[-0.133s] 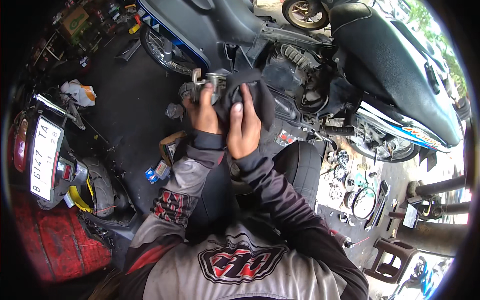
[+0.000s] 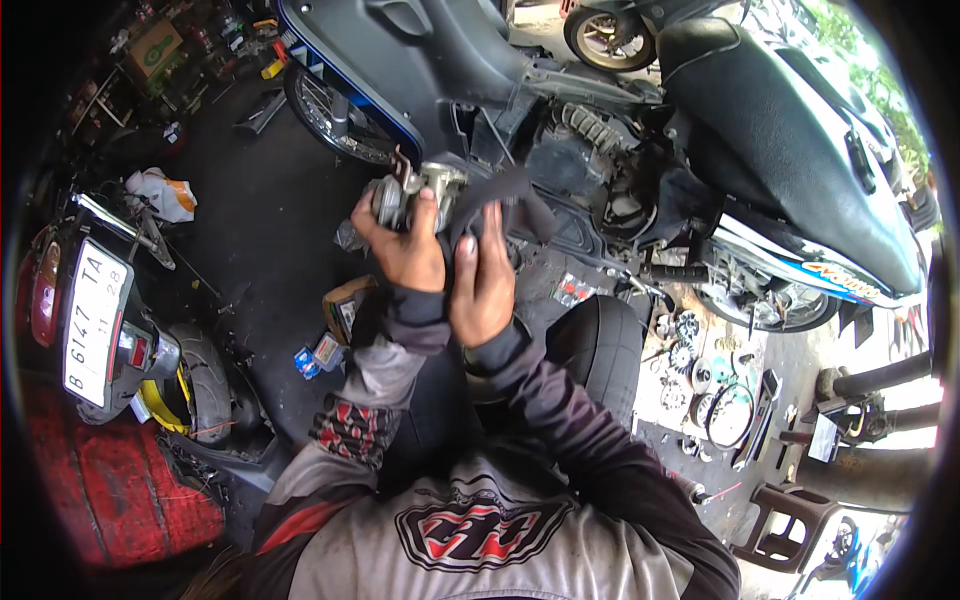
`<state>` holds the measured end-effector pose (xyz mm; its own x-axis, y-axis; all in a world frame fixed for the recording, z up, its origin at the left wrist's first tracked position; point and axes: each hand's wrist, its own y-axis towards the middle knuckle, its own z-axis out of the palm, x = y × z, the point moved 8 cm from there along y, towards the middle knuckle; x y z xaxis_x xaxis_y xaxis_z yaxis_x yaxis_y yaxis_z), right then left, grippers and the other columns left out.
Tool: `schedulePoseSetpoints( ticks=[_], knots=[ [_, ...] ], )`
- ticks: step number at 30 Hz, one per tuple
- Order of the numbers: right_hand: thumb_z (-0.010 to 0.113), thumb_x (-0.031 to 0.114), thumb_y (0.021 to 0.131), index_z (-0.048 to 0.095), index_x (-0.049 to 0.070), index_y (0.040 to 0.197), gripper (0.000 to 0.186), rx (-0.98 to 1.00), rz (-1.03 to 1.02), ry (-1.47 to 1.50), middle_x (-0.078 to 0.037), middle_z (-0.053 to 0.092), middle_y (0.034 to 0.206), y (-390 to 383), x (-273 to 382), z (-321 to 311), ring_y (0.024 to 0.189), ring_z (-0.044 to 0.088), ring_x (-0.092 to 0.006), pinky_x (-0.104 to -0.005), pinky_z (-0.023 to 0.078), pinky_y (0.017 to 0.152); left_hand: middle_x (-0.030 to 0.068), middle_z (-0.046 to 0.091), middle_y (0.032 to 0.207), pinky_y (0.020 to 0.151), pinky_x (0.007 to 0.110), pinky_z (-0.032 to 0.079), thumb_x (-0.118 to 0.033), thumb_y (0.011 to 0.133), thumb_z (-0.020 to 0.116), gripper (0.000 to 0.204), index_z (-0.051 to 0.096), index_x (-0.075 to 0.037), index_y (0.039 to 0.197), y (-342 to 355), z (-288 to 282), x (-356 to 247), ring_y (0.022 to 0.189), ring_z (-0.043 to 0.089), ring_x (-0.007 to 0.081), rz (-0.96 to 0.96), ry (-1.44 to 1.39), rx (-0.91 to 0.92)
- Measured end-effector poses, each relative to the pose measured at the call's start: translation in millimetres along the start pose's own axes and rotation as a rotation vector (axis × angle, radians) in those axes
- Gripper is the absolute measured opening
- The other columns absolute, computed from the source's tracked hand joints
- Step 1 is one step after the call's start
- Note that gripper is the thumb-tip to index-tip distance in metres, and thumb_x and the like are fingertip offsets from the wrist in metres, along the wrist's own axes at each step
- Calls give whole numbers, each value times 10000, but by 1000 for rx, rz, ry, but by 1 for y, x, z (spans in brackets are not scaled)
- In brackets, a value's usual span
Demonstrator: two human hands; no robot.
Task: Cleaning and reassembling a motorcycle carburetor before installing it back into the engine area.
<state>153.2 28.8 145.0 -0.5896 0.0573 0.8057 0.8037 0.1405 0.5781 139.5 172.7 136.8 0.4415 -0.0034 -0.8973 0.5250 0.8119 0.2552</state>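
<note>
In front of me, my left hand (image 2: 410, 255) is closed around a metal carburetor (image 2: 438, 188), its round opening facing upward. The thumb lies over the carburetor's body, and the fingers wrap its left side. Close beside it, my right hand (image 2: 484, 288) grips a dark grey cloth (image 2: 522, 202) with the fingers fairly straight against it. The cloth hangs next to the carburetor's right side; whether it touches the metal I cannot tell. Part of the carburetor is hidden by my left hand.
A partly dismantled motorcycle (image 2: 600, 130) stands ahead and to the right. Gears and rings lie on a pale sheet (image 2: 668, 412) at right, near a brown stool (image 2: 790, 525). At left are another motorcycle's rear end (image 2: 150, 340), a red box (image 2: 110, 480) and small packages (image 2: 318, 355).
Both hands have come slightly nearer my body, the right one more, drawing the cloth along. The carburetor has tilted a little, so more of its round opening shows.
</note>
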Motion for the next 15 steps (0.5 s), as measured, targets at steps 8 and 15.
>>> schedulePoseSetpoints(
  ticks=[8, 15],
  knots=[
    [491, 124, 1055, 581, -93, 1247, 303, -26, 471, 450, -128, 684, 1018, 9, -40, 9, 925, 588, -114, -253, 466, 841, 126, 485, 1221, 935, 322, 476, -63, 862, 777, 611, 363, 0, 1308, -2, 9, -35, 1084, 532, 170, 280, 122, 86],
    [417, 275, 1035, 646, 19, 1179, 373, -271, 1090, 1220, -123, 692, 1175, 6, -56, 41, 1031, 669, -243, -387, 519, 932, 134, 438, 1290, 1046, 360, 393, -147, 818, 820, 718, 361, 10, 1348, -11, 8, -44, 1186, 465, 203, 498, 346, 143]
  ],
)
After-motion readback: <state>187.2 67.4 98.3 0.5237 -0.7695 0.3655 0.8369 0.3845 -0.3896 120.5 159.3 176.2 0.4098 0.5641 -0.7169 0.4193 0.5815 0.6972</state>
